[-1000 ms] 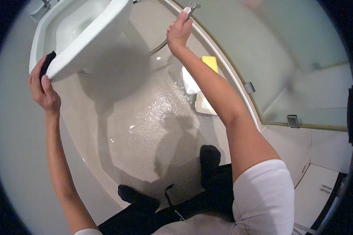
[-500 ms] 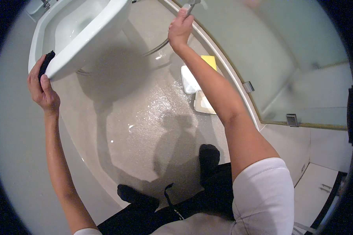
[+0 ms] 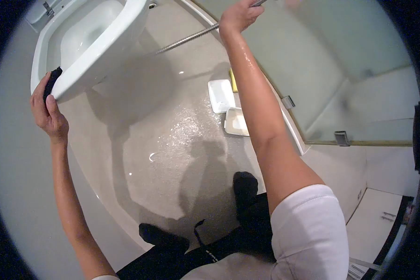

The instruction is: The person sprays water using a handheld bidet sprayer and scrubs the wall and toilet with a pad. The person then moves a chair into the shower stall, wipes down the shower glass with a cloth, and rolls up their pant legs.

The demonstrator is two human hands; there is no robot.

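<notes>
At the left, my left hand (image 3: 49,112) is closed around a black scrubbing pad (image 3: 53,83), at the near end of the white toilet bowl (image 3: 105,53). The pad lies against the rim there. Up at the top, my right hand (image 3: 239,18) grips the handle of a hand sprayer (image 3: 258,3), whose head is cut off or blurred at the frame's edge. A ribbed metal hose (image 3: 187,40) runs from that hand down to the left over the floor.
A white lid (image 3: 220,96), a white tub (image 3: 237,122) and a partly hidden yellow item (image 3: 233,80) lie on the wet floor (image 3: 182,126). Frosted glass panels (image 3: 322,70) with metal clips stand at the right. My dark-covered feet (image 3: 245,189) are below.
My right hand has moved up and to the right with the sprayer, and more of the hose shows, drawn straighter. My left hand and the black pad stay at the toilet rim, almost unmoved.
</notes>
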